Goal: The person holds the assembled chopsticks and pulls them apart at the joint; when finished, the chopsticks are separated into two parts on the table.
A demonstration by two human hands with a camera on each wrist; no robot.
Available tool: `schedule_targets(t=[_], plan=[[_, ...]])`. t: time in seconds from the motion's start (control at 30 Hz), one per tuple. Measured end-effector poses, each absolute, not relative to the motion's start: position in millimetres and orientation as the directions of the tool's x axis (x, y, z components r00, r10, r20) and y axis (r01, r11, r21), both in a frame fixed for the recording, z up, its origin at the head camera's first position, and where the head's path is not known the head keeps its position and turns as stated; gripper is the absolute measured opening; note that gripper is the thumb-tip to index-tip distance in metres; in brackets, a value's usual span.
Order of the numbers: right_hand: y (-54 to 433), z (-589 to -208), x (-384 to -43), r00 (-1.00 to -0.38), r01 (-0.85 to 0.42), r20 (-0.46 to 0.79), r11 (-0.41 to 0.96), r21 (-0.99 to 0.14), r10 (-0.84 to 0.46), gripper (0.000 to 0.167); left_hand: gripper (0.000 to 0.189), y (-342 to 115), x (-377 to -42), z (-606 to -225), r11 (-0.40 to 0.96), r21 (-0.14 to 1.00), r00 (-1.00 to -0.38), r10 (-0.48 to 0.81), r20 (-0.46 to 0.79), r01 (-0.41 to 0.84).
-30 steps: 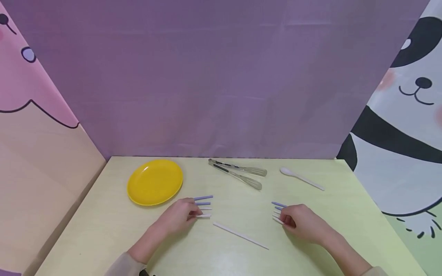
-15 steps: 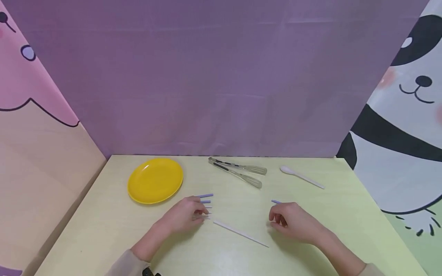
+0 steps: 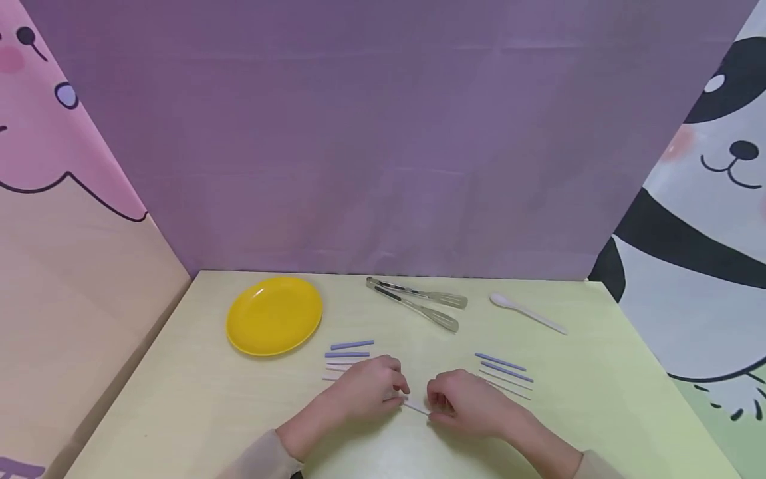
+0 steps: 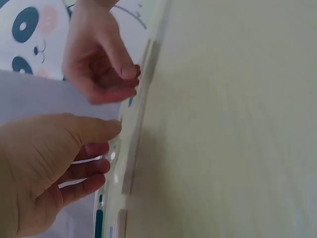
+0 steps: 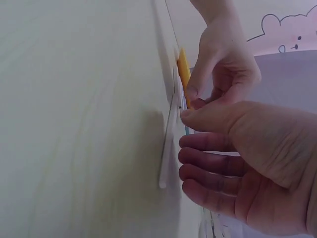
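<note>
A white chopstick (image 3: 415, 407) lies slantwise on the pale table, its middle visible between the two hands in the head view. My left hand (image 3: 372, 386) is over its left end, which it hides. In the left wrist view the chopstick (image 4: 133, 144) runs beside my left thumb, and the fingers are relaxed and spread. My right hand (image 3: 468, 400) is over the other end with loosely bent fingers. The right wrist view has the thumb tip right at the chopstick (image 5: 170, 134), and nothing shows pinched.
Purple sticks (image 3: 352, 344) and thin white sticks lie in a row behind my left hand. Another row, with purple sticks (image 3: 501, 361), is beyond my right hand. Farther back are a yellow plate (image 3: 274, 316), metal tongs (image 3: 419, 303) and a white spoon (image 3: 528, 313).
Both hands have left the two rows of sticks and come inward toward the chopstick in the middle. The rows now show more fully, and the chopstick's ends are covered.
</note>
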State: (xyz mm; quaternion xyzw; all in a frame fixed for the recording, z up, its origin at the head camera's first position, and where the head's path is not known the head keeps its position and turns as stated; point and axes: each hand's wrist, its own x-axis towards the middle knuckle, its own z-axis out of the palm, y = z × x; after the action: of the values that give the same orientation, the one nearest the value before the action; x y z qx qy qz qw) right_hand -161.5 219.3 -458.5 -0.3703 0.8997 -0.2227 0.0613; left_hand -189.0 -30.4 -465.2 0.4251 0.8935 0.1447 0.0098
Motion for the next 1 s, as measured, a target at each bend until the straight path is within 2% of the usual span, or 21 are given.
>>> schedule_targets(t=[0.13,0.27,0.47,0.6,0.77,0.9,1.0], plan=[[214,-463,-160,-0.732,-0.610,-0.002,0.656,-0.445,-0.682,0.028,0.008,-24,-184,-466,0.596,0.197,-0.622,0.775,0.115,0.779],[209,-467,-158,-0.732,-0.614,-0.004,0.662,-0.430,-0.681,0.028,0.007,-21,-182,-467,0.606,0.180,-0.628,0.772,0.103,0.775],[207,-467,-151,-0.753,-0.610,-0.023,0.711,-0.351,-0.657,0.017,0.005,-16,-182,-472,0.623,0.204,-0.647,0.759,0.072,0.755],[210,-456,-150,-0.769,-0.564,-0.070,0.727,-0.390,-0.635,0.011,0.008,-13,-182,-473,0.642,0.248,-0.675,0.733,0.080,0.726],[215,-437,-156,-0.761,-0.580,-0.005,0.685,-0.440,-0.648,0.017,0.001,-12,-181,-469,0.640,0.297,-0.697,0.700,0.156,0.709],[218,-424,-164,-0.727,-0.637,0.051,0.646,-0.421,-0.684,0.031,0.011,-14,-176,-461,0.645,0.188,-0.670,0.690,0.272,0.741],[220,-415,-170,-0.665,-0.686,0.042,0.589,-0.427,-0.745,0.035,0.022,-20,-173,-459,0.629,0.055,-0.597,0.702,0.388,0.775]])
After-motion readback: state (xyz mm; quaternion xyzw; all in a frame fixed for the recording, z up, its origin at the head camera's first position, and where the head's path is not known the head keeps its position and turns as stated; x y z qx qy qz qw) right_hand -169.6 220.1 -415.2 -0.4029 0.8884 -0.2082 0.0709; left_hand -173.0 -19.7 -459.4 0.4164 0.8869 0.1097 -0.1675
